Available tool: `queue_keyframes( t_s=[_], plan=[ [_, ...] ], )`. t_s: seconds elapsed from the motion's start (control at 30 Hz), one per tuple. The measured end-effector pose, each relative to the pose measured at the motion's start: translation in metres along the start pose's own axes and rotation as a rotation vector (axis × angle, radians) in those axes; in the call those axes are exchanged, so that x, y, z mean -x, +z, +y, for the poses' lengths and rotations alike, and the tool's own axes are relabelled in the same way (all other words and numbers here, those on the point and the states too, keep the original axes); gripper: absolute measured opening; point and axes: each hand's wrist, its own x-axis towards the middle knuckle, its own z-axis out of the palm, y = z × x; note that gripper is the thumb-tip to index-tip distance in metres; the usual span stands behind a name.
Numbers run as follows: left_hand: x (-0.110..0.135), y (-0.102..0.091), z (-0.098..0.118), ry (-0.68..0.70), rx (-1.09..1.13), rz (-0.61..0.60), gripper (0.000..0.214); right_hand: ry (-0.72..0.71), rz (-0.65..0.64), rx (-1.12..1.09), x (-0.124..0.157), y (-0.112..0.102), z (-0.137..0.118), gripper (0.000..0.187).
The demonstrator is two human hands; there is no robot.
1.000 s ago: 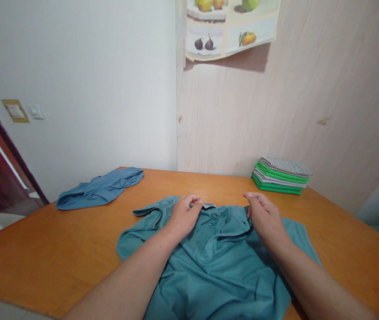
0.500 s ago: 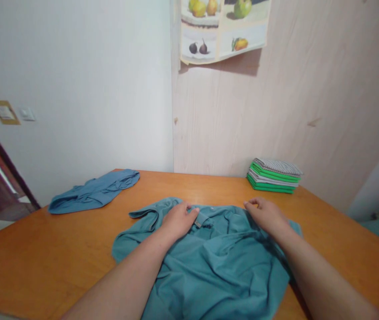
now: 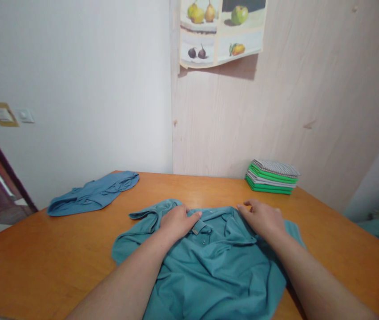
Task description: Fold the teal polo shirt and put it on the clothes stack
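Observation:
A teal polo shirt (image 3: 209, 266) lies spread on the orange wooden table (image 3: 42, 258), collar toward the wall. My left hand (image 3: 178, 222) rests on the left side of the collar, fingers curled loosely down onto the cloth. Over on the collar's right side lies my right hand (image 3: 263, 218), palm down, fingers mostly flat and slightly apart. Both hands press on the fabric; neither lifts it.
A crumpled blue garment (image 3: 92, 194) lies at the table's far left. A stack of folded green and grey striped clothes (image 3: 272, 176) sits at the far right by the wooden wall. A fruit poster (image 3: 221, 31) hangs above.
Both hands have come down from pinching the raised collar to lying on it. The collar now rests flatter on the table, and the view has tilted slightly.

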Motion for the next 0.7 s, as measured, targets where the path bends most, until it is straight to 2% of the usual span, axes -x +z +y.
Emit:
queue_keyframes(
  t_s=[0.13, 0.3, 0.4, 0.5, 0.57, 0.7],
  plan=[
    [-0.002, 0.000, 0.000, -0.034, 0.044, 0.029, 0.054, -0.035, -0.076, -0.034, 0.002, 0.009, 0.003, 0.050],
    [-0.003, 0.000, -0.001, -0.053, 0.024, 0.010, 0.036, -0.099, -0.105, -0.110, -0.002, 0.017, 0.007, 0.033],
    [-0.003, 0.000, -0.001, -0.046, 0.015, -0.011, 0.031, -0.126, -0.076, -0.156, -0.005, 0.018, 0.008, 0.029],
    [-0.003, 0.000, -0.002, -0.043, 0.059, -0.022, 0.046, -0.149, -0.029, -0.287, -0.007, 0.016, 0.007, 0.033],
    [-0.003, 0.000, -0.002, -0.044, 0.092, -0.015, 0.051, -0.178, 0.046, -0.405, -0.006, 0.014, 0.006, 0.036],
    [-0.008, 0.004, -0.009, -0.030, 0.108, 0.007, 0.033, -0.221, 0.173, -0.549, -0.004, 0.009, 0.003, 0.041]
  ],
)
